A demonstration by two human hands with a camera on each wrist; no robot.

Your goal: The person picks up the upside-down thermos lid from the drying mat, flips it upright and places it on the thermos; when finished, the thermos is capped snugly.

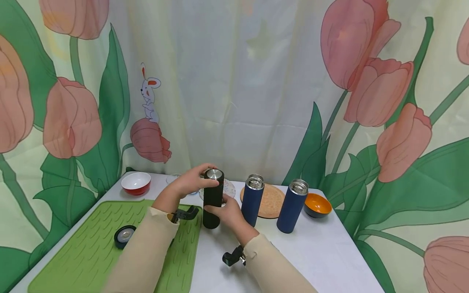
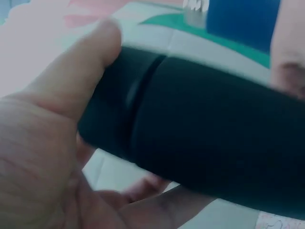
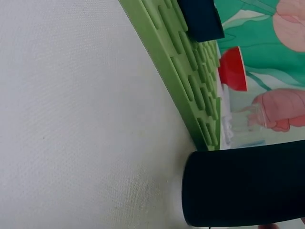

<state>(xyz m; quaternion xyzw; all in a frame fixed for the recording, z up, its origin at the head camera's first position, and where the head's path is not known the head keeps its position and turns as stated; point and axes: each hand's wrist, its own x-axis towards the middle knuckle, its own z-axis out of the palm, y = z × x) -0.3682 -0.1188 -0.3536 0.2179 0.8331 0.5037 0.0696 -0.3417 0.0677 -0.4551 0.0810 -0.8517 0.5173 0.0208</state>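
Note:
A black thermos flask [image 1: 211, 209] stands upright at the right edge of the green mat; its lid [image 1: 214, 174] has a silvery top. Around the lid my left hand [image 1: 186, 182] curls, thumb on the near side, and a groove under the lid shows in the left wrist view. My right hand [image 1: 231, 212] holds the flask's body lower down, mostly hidden in the right wrist view, where the flask's base [image 3: 205, 191] shows. To the right are two blue flasks, one nearer [image 1: 253, 201] and one farther right [image 1: 292, 206], both with bare steel mouths.
On the green drying mat [image 1: 84, 260] lies a round black lid [image 1: 123, 236], partly behind my left sleeve. A red-and-white bowl [image 1: 136, 183] stands back left, an orange-lined bowl [image 1: 318, 204] at right. A round wooden board [image 1: 271, 201] and a patterned plate [image 1: 229, 189] lie behind the flasks.

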